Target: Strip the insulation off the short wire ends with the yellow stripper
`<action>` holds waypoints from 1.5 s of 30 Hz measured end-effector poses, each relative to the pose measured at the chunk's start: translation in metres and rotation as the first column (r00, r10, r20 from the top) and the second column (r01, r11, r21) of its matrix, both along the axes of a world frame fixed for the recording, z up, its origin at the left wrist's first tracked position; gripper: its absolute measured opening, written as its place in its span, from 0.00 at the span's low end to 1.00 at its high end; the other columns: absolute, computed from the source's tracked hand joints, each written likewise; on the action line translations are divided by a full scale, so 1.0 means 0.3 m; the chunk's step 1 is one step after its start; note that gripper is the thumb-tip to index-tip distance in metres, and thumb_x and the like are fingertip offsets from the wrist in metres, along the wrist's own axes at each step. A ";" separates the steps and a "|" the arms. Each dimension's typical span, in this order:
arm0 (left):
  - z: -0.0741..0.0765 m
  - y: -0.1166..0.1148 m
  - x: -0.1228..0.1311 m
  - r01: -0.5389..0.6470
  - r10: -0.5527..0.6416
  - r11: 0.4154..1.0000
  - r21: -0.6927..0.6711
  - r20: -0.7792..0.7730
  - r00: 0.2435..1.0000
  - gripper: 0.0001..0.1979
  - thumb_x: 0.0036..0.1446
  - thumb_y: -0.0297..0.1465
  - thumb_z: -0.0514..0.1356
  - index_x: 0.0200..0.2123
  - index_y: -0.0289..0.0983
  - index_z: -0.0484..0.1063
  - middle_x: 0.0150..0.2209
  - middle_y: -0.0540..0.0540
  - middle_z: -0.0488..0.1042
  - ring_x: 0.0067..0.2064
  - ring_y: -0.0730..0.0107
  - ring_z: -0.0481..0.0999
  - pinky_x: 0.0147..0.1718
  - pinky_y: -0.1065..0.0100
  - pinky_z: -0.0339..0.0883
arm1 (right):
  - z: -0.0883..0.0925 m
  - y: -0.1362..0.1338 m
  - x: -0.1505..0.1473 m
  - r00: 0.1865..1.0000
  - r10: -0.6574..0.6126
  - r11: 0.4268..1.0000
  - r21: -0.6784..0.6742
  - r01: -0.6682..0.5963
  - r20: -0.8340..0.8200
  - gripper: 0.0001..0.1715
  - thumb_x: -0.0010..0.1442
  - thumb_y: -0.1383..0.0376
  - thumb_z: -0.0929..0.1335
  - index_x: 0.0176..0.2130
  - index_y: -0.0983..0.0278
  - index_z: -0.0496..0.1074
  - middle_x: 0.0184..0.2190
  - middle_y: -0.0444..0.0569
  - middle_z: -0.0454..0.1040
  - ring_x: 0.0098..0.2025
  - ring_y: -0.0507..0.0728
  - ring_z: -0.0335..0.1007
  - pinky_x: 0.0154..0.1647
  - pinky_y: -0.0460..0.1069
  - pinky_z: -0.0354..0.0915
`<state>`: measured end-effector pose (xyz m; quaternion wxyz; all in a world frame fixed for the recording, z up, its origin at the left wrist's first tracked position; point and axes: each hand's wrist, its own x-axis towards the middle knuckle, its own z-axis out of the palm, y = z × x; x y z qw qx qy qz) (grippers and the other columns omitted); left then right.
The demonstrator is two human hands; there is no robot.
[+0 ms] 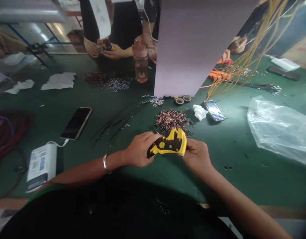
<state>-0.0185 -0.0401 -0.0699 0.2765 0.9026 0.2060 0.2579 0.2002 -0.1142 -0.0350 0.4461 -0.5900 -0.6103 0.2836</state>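
Both my hands hold a yellow and black wire stripper tool (171, 143) just above the green table (237, 156). My left hand (139, 150), with a silver bracelet at the wrist, is closed round the tool's handles. My right hand (196, 155) grips the tool's head end, fingers curled. A pile of stripped copper wire bits (172, 120) lies right behind the tool. Thin black wires (118, 120) lie spread to the left of the pile.
A dark smartphone (76, 122) charges from a white power bank (41, 165) at left. A keypad phone (213, 110), crumpled tissue (200, 112), tape rolls (183, 99), a bottle (140, 61) and a clear plastic bag (279, 127) lie about. Another person's hands (103, 48) work opposite. Yellow wires (245, 56) hang at right.
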 end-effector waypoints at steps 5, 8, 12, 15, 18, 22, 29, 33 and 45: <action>-0.021 0.003 0.000 -0.016 0.013 0.993 0.121 0.022 1.000 0.34 0.49 0.30 0.60 0.61 0.36 0.58 0.49 0.35 0.73 0.47 0.49 0.75 0.46 0.50 0.71 | -0.015 0.013 0.011 0.932 0.034 0.981 -0.167 -0.100 -0.361 0.09 0.48 0.65 0.70 0.19 0.62 0.78 0.14 0.42 0.73 0.17 0.50 0.63 0.19 0.46 0.61; -0.022 0.009 -0.005 -0.036 0.029 0.991 0.126 0.058 0.998 0.35 0.49 0.30 0.60 0.62 0.37 0.58 0.49 0.35 0.73 0.47 0.49 0.75 0.46 0.50 0.71 | -0.027 0.021 0.017 0.906 0.005 0.972 -0.210 -0.103 -0.423 0.09 0.47 0.62 0.73 0.19 0.63 0.79 0.13 0.43 0.73 0.15 0.48 0.58 0.16 0.45 0.56; -0.020 0.008 -0.006 -0.028 0.021 0.993 0.117 0.067 0.998 0.36 0.50 0.30 0.60 0.63 0.37 0.57 0.50 0.34 0.73 0.47 0.49 0.74 0.46 0.49 0.71 | -0.042 0.027 0.028 0.899 0.002 0.967 -0.228 -0.112 -0.437 0.11 0.47 0.58 0.76 0.21 0.62 0.80 0.14 0.45 0.74 0.15 0.49 0.58 0.16 0.45 0.56; -0.014 0.003 -0.002 -0.028 0.022 0.990 0.141 0.044 0.999 0.37 0.50 0.30 0.60 0.64 0.36 0.54 0.49 0.34 0.73 0.47 0.49 0.74 0.45 0.50 0.71 | -0.047 0.028 0.033 0.906 0.049 0.962 -0.223 -0.156 -0.421 0.12 0.49 0.58 0.76 0.20 0.62 0.79 0.15 0.45 0.74 0.16 0.49 0.58 0.17 0.45 0.56; -0.004 0.000 0.001 -0.043 0.038 0.988 0.150 0.037 0.999 0.36 0.50 0.30 0.59 0.63 0.34 0.55 0.47 0.34 0.73 0.45 0.50 0.75 0.42 0.52 0.72 | -0.046 0.028 0.038 0.897 0.068 0.958 -0.222 -0.181 -0.437 0.11 0.49 0.60 0.75 0.20 0.62 0.78 0.15 0.44 0.73 0.16 0.48 0.57 0.17 0.45 0.55; 0.005 0.001 0.000 -0.066 0.063 0.988 0.141 0.029 0.998 0.33 0.49 0.30 0.59 0.60 0.36 0.57 0.44 0.37 0.73 0.42 0.53 0.74 0.40 0.54 0.71 | -0.036 0.028 0.039 0.887 0.059 0.957 -0.227 -0.181 -0.458 0.11 0.48 0.62 0.75 0.19 0.62 0.77 0.14 0.43 0.72 0.15 0.48 0.56 0.17 0.45 0.54; -0.010 0.005 0.002 -0.063 0.055 0.987 0.147 0.058 0.997 0.28 0.48 0.29 0.59 0.53 0.36 0.59 0.40 0.39 0.72 0.39 0.55 0.73 0.36 0.56 0.70 | -0.021 0.028 0.039 0.892 0.128 0.949 -0.209 -0.237 -0.433 0.15 0.51 0.56 0.76 0.21 0.62 0.77 0.14 0.43 0.71 0.16 0.49 0.57 0.18 0.46 0.55; -0.005 0.004 0.002 -0.069 0.061 0.989 0.130 0.063 0.996 0.24 0.49 0.29 0.58 0.51 0.37 0.60 0.39 0.40 0.72 0.37 0.59 0.74 0.34 0.59 0.70 | -0.027 0.026 0.043 0.876 0.117 0.937 -0.240 -0.253 -0.468 0.15 0.51 0.56 0.76 0.21 0.62 0.77 0.14 0.43 0.70 0.17 0.49 0.58 0.18 0.46 0.55; -0.007 0.001 0.002 -0.089 0.086 0.988 0.129 0.036 0.996 0.16 0.52 0.28 0.56 0.45 0.37 0.62 0.33 0.46 0.74 0.29 0.67 0.72 0.29 0.66 0.68 | -0.019 0.019 0.044 0.895 0.125 0.933 -0.255 -0.253 -0.428 0.14 0.51 0.56 0.77 0.21 0.61 0.79 0.13 0.42 0.70 0.16 0.48 0.58 0.18 0.46 0.57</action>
